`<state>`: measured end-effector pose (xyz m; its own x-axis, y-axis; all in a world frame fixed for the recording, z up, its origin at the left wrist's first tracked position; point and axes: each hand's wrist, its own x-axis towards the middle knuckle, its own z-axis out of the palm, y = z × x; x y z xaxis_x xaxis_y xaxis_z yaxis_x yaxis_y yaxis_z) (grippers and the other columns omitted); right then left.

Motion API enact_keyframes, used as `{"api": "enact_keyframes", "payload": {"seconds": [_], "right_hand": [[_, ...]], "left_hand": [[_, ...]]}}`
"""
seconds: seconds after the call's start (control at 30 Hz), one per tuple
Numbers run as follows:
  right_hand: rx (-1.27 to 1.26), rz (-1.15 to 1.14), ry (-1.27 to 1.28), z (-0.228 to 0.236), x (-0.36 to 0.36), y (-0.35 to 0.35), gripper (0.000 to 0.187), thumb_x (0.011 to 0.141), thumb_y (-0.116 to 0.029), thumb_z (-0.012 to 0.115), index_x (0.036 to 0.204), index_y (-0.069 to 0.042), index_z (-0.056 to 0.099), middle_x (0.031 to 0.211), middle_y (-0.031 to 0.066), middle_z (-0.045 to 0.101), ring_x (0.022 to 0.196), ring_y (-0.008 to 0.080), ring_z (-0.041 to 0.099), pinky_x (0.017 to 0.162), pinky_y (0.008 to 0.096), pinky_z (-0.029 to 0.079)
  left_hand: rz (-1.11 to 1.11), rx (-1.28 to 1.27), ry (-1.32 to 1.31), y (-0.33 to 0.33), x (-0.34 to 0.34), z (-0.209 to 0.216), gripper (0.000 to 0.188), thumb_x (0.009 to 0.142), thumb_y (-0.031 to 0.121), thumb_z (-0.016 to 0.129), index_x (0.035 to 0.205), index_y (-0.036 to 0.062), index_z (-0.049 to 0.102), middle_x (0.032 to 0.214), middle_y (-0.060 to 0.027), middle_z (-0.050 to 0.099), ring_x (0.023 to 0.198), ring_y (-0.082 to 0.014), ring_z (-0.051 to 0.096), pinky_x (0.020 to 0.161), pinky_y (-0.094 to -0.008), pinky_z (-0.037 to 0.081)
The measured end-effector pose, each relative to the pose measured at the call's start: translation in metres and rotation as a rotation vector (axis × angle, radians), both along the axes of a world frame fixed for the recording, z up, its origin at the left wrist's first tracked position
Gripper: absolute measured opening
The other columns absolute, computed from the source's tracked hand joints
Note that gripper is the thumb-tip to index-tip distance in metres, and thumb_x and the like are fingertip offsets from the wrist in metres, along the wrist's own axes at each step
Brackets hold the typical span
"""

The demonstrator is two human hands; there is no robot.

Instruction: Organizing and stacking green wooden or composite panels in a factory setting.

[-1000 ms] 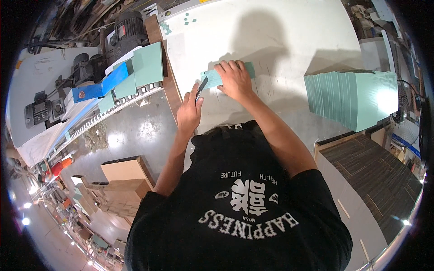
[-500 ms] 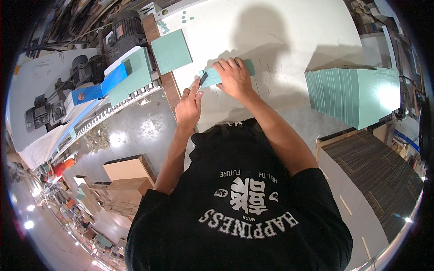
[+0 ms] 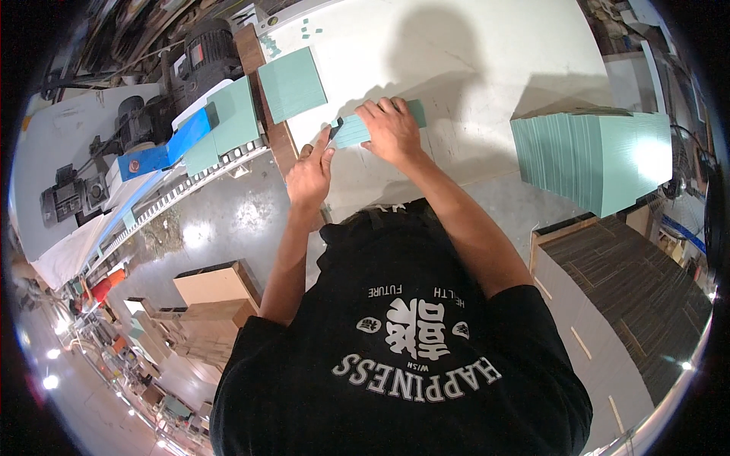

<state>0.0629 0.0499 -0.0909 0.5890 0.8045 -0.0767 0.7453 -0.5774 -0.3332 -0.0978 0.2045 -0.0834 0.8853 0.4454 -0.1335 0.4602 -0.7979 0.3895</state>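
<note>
In the head view, the green strips (image 3: 351, 132) lie on the white tabletop (image 3: 532, 45), in the upper middle of the frame. They are flat, narrow, pale blue-green pieces set lengthwise side by side as one bundle, slanting slightly up to the right, with dark lines between them; how many there are cannot be told. The right hand (image 3: 391, 133) presses over their middle, fingers bent across the far edge and thumb at the near edge, so both ends show. The left hand (image 3: 310, 176) grips a slim, dark-tipped tool (image 3: 334, 131), index finger laid along it, its tip at or just beside the strips' left end; contact is unclear.

A square green panel (image 3: 293, 83) lies to the upper left, with small green scraps (image 3: 309, 30) beyond it. A thick stack of green boards (image 3: 563, 163) stands at right. At lower left is a box-like wooden form (image 3: 217, 287); whether it holds anything cannot be made out.
</note>
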Motion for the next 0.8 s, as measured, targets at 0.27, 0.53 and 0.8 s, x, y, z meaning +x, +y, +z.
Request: {"api": "enact_keyframes", "payload": {"seconds": [0.27, 0.53, 0.8], "right_hand": [[0.038, 0.001, -0.025, 0.0004, -0.0004, 0.0007, 0.065, 0.075, -0.028, 0.090, 0.132, -0.012, 0.062, 0.128, 0.0013, 0.064, 0.122, 0.0217, 0.056, 0.111, 0.0414, 0.039], [0.080, 0.001, -0.041, -0.0005, -0.0008, -0.0008, 0.065, 0.073, -0.025, 0.091, 0.131, -0.013, 0.063, 0.123, 0.0005, 0.065, 0.120, 0.0213, 0.057, 0.110, 0.0403, 0.039], [0.049, -0.005, -0.021, 0.0026, -0.0017, -0.0005, 0.064, 0.074, -0.026, 0.090, 0.131, -0.013, 0.064, 0.125, 0.0008, 0.064, 0.121, 0.0213, 0.056, 0.111, 0.0406, 0.039]], "left_hand": [[-0.025, -0.038, 0.034, 0.0015, -0.0050, -0.0037, 0.047, 0.109, 0.043, 0.048, 0.154, 0.0313, 0.050, 0.106, -0.0226, 0.072, 0.082, -0.0430, 0.073, 0.069, -0.0538, 0.060], [-0.032, -0.067, 0.050, 0.0004, -0.0043, 0.0012, 0.046, 0.109, 0.043, 0.047, 0.154, 0.0305, 0.050, 0.108, -0.0236, 0.072, 0.084, -0.0442, 0.073, 0.071, -0.0549, 0.059], [-0.015, -0.109, 0.033, 0.0001, -0.0063, 0.0013, 0.047, 0.110, 0.042, 0.046, 0.155, 0.0301, 0.049, 0.110, -0.0252, 0.072, 0.086, -0.0453, 0.073, 0.072, -0.0545, 0.059]]}}
